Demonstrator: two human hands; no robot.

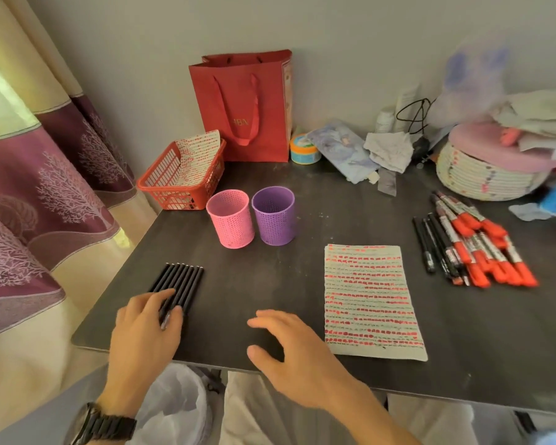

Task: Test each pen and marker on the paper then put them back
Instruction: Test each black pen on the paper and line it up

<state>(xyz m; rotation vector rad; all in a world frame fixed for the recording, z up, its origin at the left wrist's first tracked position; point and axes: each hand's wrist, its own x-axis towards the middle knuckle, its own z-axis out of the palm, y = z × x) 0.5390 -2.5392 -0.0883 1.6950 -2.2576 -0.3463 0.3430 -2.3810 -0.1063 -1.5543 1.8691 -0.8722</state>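
A row of several black pencils (182, 282) lies side by side at the front left of the dark table (270, 284). My left hand (145, 335) rests flat on their near ends, fingers straight. My right hand (289, 351) hovers open over the table's front edge and holds nothing. A sheet of paper (369, 300) covered with rows of red and dark marks lies to the right of it. Several red-capped markers (482, 242) and black pens (430, 245) are piled at the far right. A pink cup (230, 220) and a purple cup (275, 216) stand empty behind.
A red mesh basket (180, 175) holding a marked sheet sits at the back left, beside a red paper bag (247, 104). A woven basket (485, 168), cloths, a small tub (304, 149) and a cable crowd the back right. A curtain hangs on the left.
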